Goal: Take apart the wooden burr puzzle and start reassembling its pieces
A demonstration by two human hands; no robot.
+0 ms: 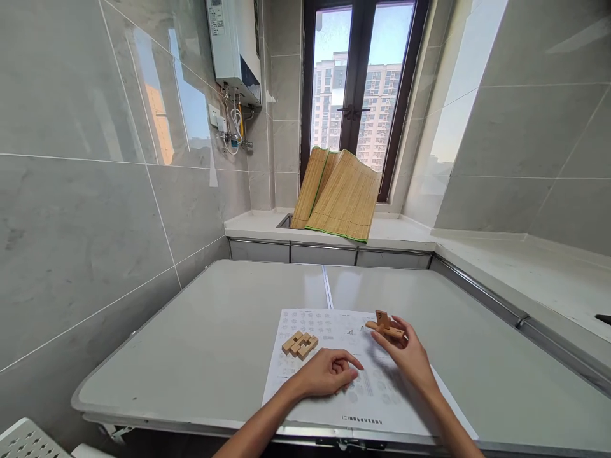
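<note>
My right hand (405, 356) holds a small wooden puzzle piece (384, 326) just above a printed paper sheet (334, 381) on the grey table (214, 331). The piece sticks out past my fingertips, with an upright block on a flat bar. My left hand (329, 372) rests on the sheet with fingers curled and the index finger stretched right; it holds nothing. A cluster of wooden blocks (300, 344) lies on the sheet's upper left, a little beyond my left hand and apart from it.
Behind the table runs a white counter (410, 232) with a bamboo mat (341, 197) leaning on the window. A water heater (236, 44) hangs on the left wall. A white perforated seat (26, 439) shows at the bottom left.
</note>
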